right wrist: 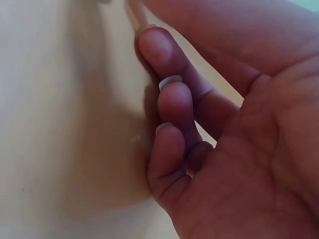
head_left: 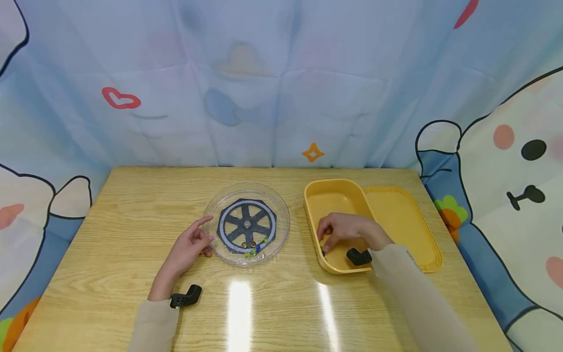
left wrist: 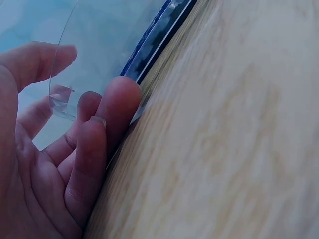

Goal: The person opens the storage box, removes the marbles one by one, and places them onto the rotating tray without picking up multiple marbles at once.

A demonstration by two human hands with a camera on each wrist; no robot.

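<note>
My left hand (head_left: 190,248) rests, fingers relaxed, against the clear dish (head_left: 247,224) at mid-table; light, stiff, slippery, best gripped at the rim. My right hand (head_left: 345,230) curls inside the yellow box (head_left: 334,195); grasp unclear.

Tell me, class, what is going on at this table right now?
A person sits at a wooden table. Their left hand rests against the rim of a clear round dish, which holds a dark wheel-shaped maze and a few small coloured beads. Their right hand reaches down into an open yellow box, fingers curled near its floor; whether it holds anything cannot be seen. The box's lid lies alongside.
</note>
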